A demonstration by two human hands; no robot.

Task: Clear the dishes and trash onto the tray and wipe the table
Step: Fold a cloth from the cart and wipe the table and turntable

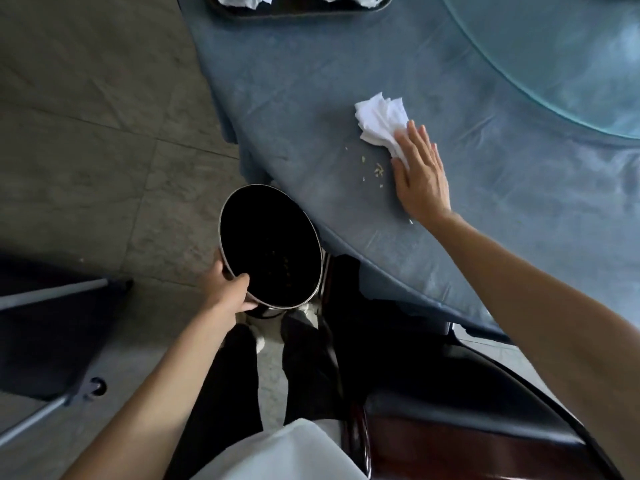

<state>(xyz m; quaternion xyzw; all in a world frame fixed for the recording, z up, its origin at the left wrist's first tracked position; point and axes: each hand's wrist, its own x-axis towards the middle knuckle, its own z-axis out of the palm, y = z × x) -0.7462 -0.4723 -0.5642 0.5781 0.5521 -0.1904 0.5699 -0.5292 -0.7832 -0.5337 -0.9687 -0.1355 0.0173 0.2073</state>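
My right hand [420, 171] lies flat with straight fingers on a folded white cloth [381, 121], pressing it onto the blue tablecloth [311, 98]. Small pale crumbs [375, 169] lie just left of that hand. My left hand [227, 289] grips the near rim of a round black bin [270, 244] with a metal edge, held tilted below the table's edge, its opening facing up toward the crumbs. A few crumbs show inside it. A dark tray [298, 8] with crumpled white napkins [239, 0] sits at the table's far edge.
A round glass turntable [554, 64] covers the table's upper right. A dark wooden chair [450, 445] stands at the lower right, close to my legs. Grey floor tiles [86, 116] spread to the left, with a dark metal-framed stand [52, 323] at the lower left.
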